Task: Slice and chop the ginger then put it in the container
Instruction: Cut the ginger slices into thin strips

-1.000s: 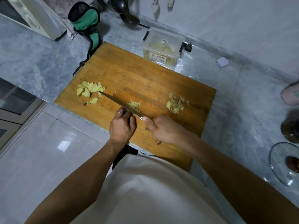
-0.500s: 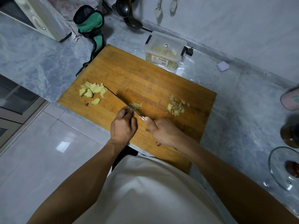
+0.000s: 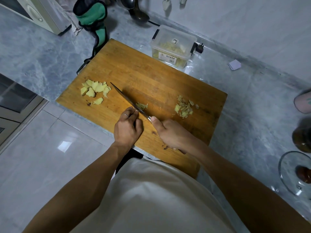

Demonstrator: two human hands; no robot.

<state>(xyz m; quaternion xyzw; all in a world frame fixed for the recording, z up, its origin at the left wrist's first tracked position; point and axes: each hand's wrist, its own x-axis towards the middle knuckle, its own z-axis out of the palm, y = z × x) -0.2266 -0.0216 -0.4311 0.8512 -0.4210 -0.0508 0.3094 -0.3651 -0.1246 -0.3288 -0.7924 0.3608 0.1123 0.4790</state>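
On the wooden cutting board (image 3: 151,78) lie several ginger slices (image 3: 95,89) at the left, a small heap of ginger being cut (image 3: 142,105) in the middle and a pile of chopped ginger (image 3: 184,108) at the right. My right hand (image 3: 170,133) grips the handle of a knife (image 3: 127,100), whose blade lies against the middle heap. My left hand (image 3: 127,126) sits just left of the blade with its fingers curled down on the ginger there. The clear plastic container (image 3: 173,46), with ginger inside, stands beyond the board's far edge.
A green and black pouch (image 3: 94,19) lies at the board's far left corner. A ladle (image 3: 138,14) hangs at the back. A glass lid (image 3: 296,174) and a dark jar (image 3: 303,138) stand on the grey marble counter at the right.
The knife and both hands stay at the middle heap, with only small chopping shifts. The view has tilted slightly.
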